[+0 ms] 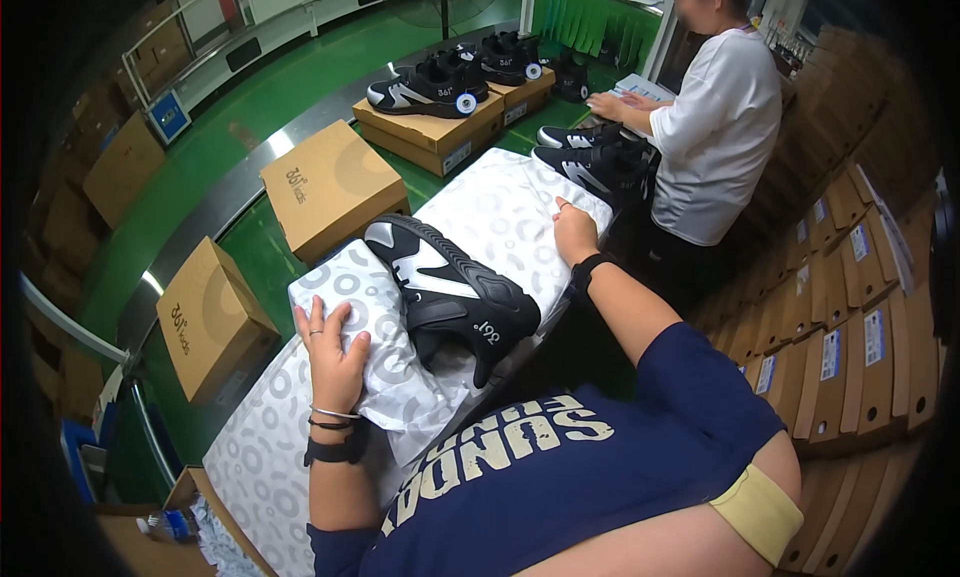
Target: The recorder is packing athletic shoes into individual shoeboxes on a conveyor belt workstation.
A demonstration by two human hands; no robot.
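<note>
A black sneaker [450,292] with white and silver panels lies on its side on patterned white wrapping paper [480,217] in front of me. My left hand [335,357], fingers spread, rests on a crumpled, paper-covered bundle [355,282] left of the sneaker. What the bundle holds is hidden. Beyond the sneaker to the right, my right hand [575,235] is closed at the sheet's right edge, pinching the paper. Neither hand touches the sneaker.
Two closed brown shoeboxes [330,189] [215,322] stand on the green conveyor. Farther along, black sneakers [430,85] sit on more boxes. A co-worker in white [715,127] handles something beside another sneaker pair [595,162]. Stacked shoeboxes [840,362] line the right; an open carton [190,522] stands lower left.
</note>
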